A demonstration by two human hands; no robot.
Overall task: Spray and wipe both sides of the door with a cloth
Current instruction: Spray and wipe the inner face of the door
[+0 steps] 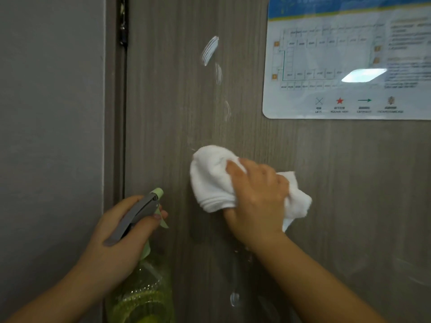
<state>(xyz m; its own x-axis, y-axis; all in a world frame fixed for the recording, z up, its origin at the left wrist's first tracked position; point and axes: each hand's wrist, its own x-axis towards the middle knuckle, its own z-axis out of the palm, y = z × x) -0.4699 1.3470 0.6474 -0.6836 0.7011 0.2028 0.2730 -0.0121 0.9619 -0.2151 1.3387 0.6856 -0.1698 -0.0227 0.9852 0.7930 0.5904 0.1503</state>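
Lowest in the view, and judged nearest the camera, a green spray bottle (pixel 142 276) is gripped by the left hand (pixel 119 231), whose fingers are curled round the neck with one fingertip laid at the grey trigger head; the nozzle is pointed up toward the door (pixel 175 136). Further in, a white cloth (pixel 212 180) is bunched under the right hand (pixel 254 194) and pressed flat against the grey wood-grain face, with a loose tail of cloth left hanging to the right of the wrist. Wet streaks (pixel 211 50) are seen above the cloth, trailing down toward it, and further droplets (pixel 234 298) are seen below the wrist. The wiping step on this face is judged to be in hand, with sprayed liquid not yet fully taken up. For the next move, the cloth would need to be carried upward through the streaks, then down over the lower drops, with pressure kept even. A laminated floor-plan notice (pixel 345 64) is fixed at the upper right and would have to be skirted. The other side of the door cannot be seen.
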